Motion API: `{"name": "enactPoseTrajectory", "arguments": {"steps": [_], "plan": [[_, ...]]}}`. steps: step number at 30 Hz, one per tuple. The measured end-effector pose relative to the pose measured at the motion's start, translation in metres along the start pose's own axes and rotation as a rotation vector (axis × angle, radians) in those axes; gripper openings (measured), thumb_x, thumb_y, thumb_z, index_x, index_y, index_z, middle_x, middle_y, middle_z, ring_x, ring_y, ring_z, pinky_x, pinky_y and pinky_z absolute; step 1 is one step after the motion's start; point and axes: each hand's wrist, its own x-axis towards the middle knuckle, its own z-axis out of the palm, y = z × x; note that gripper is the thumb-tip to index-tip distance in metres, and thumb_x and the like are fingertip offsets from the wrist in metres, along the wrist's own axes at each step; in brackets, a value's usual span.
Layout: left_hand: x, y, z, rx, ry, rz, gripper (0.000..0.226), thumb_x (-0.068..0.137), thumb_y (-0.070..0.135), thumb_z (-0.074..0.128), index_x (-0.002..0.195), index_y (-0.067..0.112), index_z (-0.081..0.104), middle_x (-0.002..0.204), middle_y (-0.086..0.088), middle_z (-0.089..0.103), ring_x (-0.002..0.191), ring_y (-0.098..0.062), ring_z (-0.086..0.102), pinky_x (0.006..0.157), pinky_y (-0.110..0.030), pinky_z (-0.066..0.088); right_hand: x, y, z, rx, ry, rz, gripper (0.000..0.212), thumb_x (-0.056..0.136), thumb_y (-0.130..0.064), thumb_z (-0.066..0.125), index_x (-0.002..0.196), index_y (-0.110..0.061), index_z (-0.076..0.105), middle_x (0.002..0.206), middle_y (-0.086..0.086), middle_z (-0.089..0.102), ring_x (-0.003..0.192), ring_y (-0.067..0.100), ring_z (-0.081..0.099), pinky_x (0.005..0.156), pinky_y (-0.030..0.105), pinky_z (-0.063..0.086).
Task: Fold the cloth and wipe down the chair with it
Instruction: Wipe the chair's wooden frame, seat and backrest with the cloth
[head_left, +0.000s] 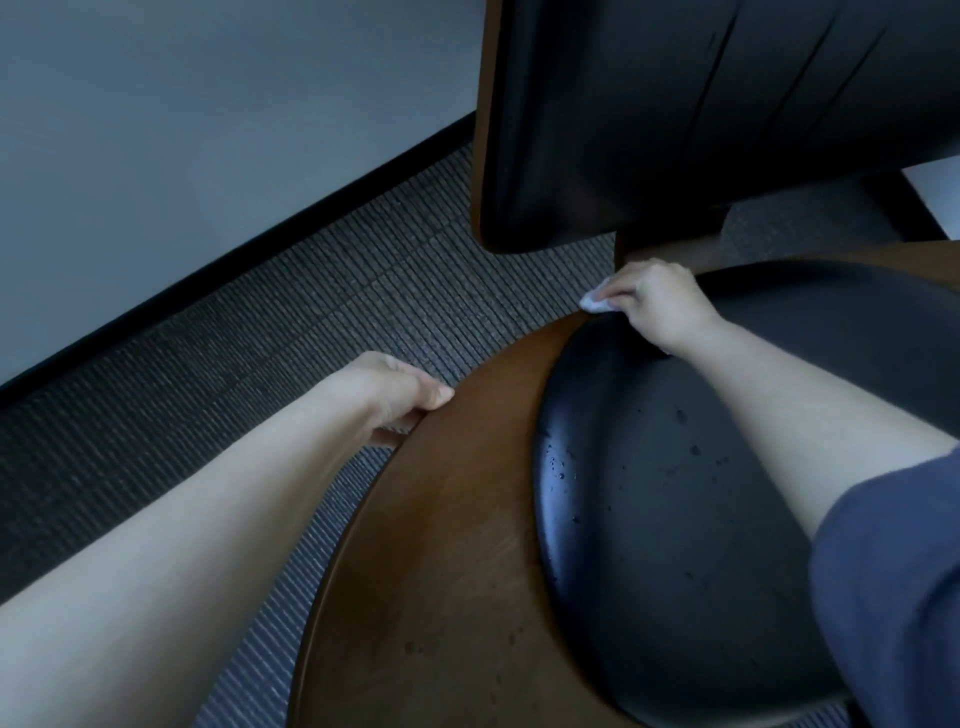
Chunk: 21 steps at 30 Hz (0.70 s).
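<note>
Ribbed grey carpet (311, 322) carries 1 brown wooden chair (441, 519), black-cushioned.

Your right arm (810, 415): short sleeve (893, 582), dark slate-blue, plain soft fabric, no print visible. Hem sits loose above elbow, faint folds near edge. Forearm bare from hem down to right hand (657, 304). Your left arm (208, 519): bare along whole visible length, frame edge to left hand (392, 395). Both hands bare, wrists bare.
</note>
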Motion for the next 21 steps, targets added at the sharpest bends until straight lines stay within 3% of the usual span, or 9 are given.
{"name": "enactPoseTrajectory", "arguments": {"steps": [4, 7, 9, 11, 15, 18, 21], "plan": [[0.0, 0.0, -0.001, 0.01, -0.014, -0.008, 0.007, 0.088, 0.015, 0.072, 0.092, 0.014, 0.078, 0.093, -0.007, 0.076, 0.092, -0.024, 0.071, 0.089, -0.041, 0.057, 0.0, -0.004, 0.005, -0.002, -0.058, -0.158, 0.015, 0.086, -0.012, 0.066, 0.096, -0.017, 0.077, 0.108, 0.003, 0.07, 0.105, 0.027, 0.061, 0.092, 0.044, 0.046], [-0.002, 0.002, 0.002, 0.019, 0.011, -0.009, 0.007, 0.09, 0.014, 0.07, 0.093, 0.014, 0.077, 0.093, -0.008, 0.076, 0.091, -0.023, 0.071, 0.082, -0.036, 0.057, 0.0, -0.002, 0.006, -0.02, -0.003, -0.054, 0.016, 0.087, -0.011, 0.064, 0.096, -0.017, 0.076, 0.109, 0.004, 0.069, 0.104, 0.031, 0.06, 0.091, 0.047, 0.046], [-0.004, 0.003, 0.004, 0.033, 0.041, -0.002, 0.007, 0.091, 0.014, 0.069, 0.093, 0.014, 0.076, 0.095, -0.008, 0.075, 0.091, -0.023, 0.07, 0.075, -0.032, 0.056, -0.003, -0.007, 0.01, -0.02, -0.001, -0.109, 0.015, 0.086, -0.008, 0.065, 0.094, -0.014, 0.076, 0.105, 0.006, 0.07, 0.1, 0.033, 0.06, 0.089, 0.046, 0.047], [-0.004, 0.005, 0.005, 0.06, 0.056, 0.003, 0.007, 0.091, 0.014, 0.069, 0.093, 0.014, 0.076, 0.096, -0.008, 0.074, 0.093, -0.023, 0.069, 0.076, -0.032, 0.056, -0.005, -0.009, 0.009, -0.001, -0.039, -0.207, 0.014, 0.086, -0.009, 0.066, 0.093, -0.014, 0.077, 0.105, 0.004, 0.07, 0.1, 0.031, 0.06, 0.089, 0.045, 0.047], [-0.003, 0.007, 0.006, 0.096, 0.077, 0.004, 0.008, 0.092, 0.013, 0.067, 0.092, 0.015, 0.074, 0.097, -0.009, 0.073, 0.093, -0.024, 0.068, 0.081, -0.035, 0.056, -0.005, -0.019, 0.008, -0.002, -0.023, -0.118, 0.017, 0.089, -0.009, 0.062, 0.094, -0.016, 0.076, 0.108, 0.003, 0.069, 0.104, 0.029, 0.059, 0.091, 0.045, 0.045], [-0.003, 0.008, 0.006, 0.1, 0.076, -0.004, 0.009, 0.092, 0.012, 0.067, 0.095, 0.013, 0.075, 0.098, -0.01, 0.073, 0.093, -0.024, 0.068, 0.077, -0.034, 0.056, -0.019, -0.035, 0.012, -0.001, -0.083, -0.304, 0.017, 0.086, -0.009, 0.064, 0.091, -0.018, 0.077, 0.103, 0.001, 0.07, 0.097, 0.028, 0.059, 0.087, 0.042, 0.046], [-0.006, 0.01, 0.005, 0.08, 0.066, -0.021, 0.01, 0.092, 0.012, 0.066, 0.096, 0.014, 0.075, 0.099, -0.011, 0.073, 0.094, -0.025, 0.068, 0.081, -0.037, 0.056, -0.024, -0.048, 0.014, 0.017, -0.002, -0.162, 0.019, 0.089, -0.008, 0.061, 0.096, -0.016, 0.076, 0.108, 0.006, 0.069, 0.102, 0.033, 0.059, 0.09, 0.044, 0.045]]}}
